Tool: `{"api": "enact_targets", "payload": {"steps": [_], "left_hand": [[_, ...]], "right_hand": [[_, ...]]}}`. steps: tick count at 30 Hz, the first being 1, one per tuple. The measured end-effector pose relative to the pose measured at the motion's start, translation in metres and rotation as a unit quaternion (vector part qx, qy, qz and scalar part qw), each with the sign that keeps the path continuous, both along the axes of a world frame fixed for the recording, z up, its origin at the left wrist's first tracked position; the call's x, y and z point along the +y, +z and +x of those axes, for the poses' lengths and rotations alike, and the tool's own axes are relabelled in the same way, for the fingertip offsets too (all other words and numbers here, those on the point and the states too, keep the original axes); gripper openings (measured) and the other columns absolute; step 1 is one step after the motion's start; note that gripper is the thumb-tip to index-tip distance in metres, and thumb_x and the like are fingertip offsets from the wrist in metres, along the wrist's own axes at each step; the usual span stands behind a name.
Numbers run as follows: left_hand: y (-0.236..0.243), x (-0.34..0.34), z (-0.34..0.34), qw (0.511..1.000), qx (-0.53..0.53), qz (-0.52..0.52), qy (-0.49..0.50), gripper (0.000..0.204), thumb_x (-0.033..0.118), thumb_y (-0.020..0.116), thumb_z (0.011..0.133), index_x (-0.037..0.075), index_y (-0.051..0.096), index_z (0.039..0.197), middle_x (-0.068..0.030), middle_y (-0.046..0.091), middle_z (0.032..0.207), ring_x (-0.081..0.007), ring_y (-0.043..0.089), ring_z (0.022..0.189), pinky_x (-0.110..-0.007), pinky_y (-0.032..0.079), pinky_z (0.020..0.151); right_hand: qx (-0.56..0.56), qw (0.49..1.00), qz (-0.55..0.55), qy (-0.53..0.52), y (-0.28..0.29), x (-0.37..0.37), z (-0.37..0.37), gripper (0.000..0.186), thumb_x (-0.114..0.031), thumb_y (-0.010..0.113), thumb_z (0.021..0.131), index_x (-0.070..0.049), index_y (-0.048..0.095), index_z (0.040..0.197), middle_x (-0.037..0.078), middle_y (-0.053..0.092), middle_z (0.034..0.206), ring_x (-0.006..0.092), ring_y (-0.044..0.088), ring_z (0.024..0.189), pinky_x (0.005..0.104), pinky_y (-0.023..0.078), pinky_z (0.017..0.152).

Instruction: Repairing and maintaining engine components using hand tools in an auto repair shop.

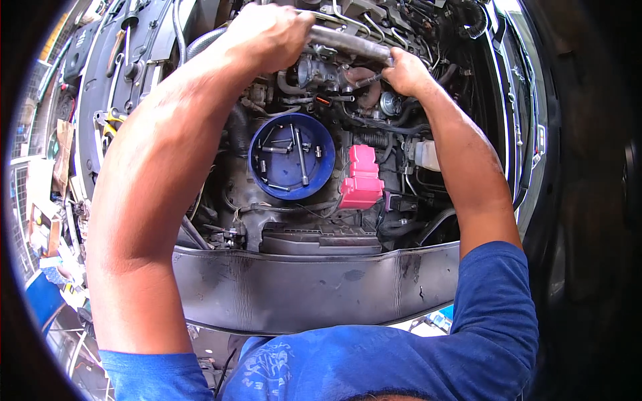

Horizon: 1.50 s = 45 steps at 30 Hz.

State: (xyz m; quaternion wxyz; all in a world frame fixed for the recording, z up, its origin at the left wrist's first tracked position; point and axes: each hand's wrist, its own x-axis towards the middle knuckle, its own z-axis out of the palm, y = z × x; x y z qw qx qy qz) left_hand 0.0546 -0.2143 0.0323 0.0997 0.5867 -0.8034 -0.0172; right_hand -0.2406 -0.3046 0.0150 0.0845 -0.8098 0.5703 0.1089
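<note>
L hand (277, 35) clamped on L end of grey metal tube (353, 44), finger detail blurred, can't be sure; R hand (406, 72) clamped on R end. Tube's over engine (311, 73), beyond blue bowl (283, 174) w/ metal tools (299, 155) & pink box (362, 182).

Silver-gray bar (350, 43), dk. blue bowl (326, 171), silver tools (300, 157) and bright pink box (362, 184) stand out vs. blk. hose (239, 130) and dk. gray cover (321, 287); person's T-shirt (388, 361) is blue w/ 1 pale print (271, 364).

A blue bowl (317, 173) of metal tools (300, 156) sits beside a pink plastic cover (362, 187).
</note>
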Motion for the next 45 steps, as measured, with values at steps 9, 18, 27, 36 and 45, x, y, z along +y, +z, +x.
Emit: {"api": "enact_targets", "payload": {"steps": [9,18,27,36,45], "left_hand": [[0.012,0.018,-0.010,0.995,-0.082,-0.047,-0.034,0.027,0.027,0.052,0.100,0.004,0.058,0.112,-0.0220,0.069,0.100,-0.0379,0.071,0.090,-0.050,0.057,0.078],[-0.002,0.148,-0.090,0.966,0.094,0.215,0.106,0.031,0.019,0.061,0.092,0.006,0.051,0.117,-0.0207,0.069,0.098,-0.0365,0.072,0.094,-0.049,0.058,0.081],[-0.040,0.086,-0.033,0.993,-0.041,-0.056,0.094,0.024,0.011,0.057,0.091,0.012,0.060,0.115,-0.0170,0.068,0.098,-0.0370,0.070,0.095,-0.050,0.056,0.078],[-0.034,0.077,-0.032,0.994,-0.062,-0.025,0.084,0.015,0.013,0.060,0.083,0.007,0.065,0.096,-0.0163,0.070,0.081,-0.0353,0.071,0.078,-0.048,0.056,0.071],[-0.036,0.074,-0.028,0.994,-0.068,-0.024,0.077,0.017,0.013,0.061,0.083,0.007,0.065,0.098,-0.0160,0.070,0.083,-0.0351,0.071,0.080,-0.047,0.056,0.073]], "right_hand": [[-0.037,0.998,-0.044,0.012,-0.023,0.003,-0.007,0.041,-0.022,0.068,0.083,-0.001,0.062,0.118,0.025,0.067,0.118,0.0392,0.062,0.116,0.0449,0.049,0.100],[0.010,0.977,-0.080,0.195,-0.028,0.000,-0.006,0.027,-0.006,0.070,0.074,-0.006,0.063,0.100,0.019,0.065,0.102,0.0404,0.063,0.104,0.0449,0.051,0.089],[0.015,0.983,-0.141,0.118,-0.035,0.004,0.005,0.030,-0.022,0.071,0.080,-0.006,0.068,0.106,0.022,0.072,0.104,0.0394,0.068,0.102,0.0468,0.055,0.090],[0.008,0.977,-0.180,0.110,-0.032,0.012,0.008,0.030,-0.023,0.075,0.075,-0.004,0.073,0.098,0.022,0.073,0.100,0.0386,0.070,0.095,0.0452,0.056,0.085],[0.023,0.982,-0.163,0.098,-0.028,0.014,0.011,0.030,-0.026,0.076,0.076,-0.003,0.074,0.095,0.021,0.073,0.096,0.0377,0.071,0.093,0.0448,0.056,0.083]]}}
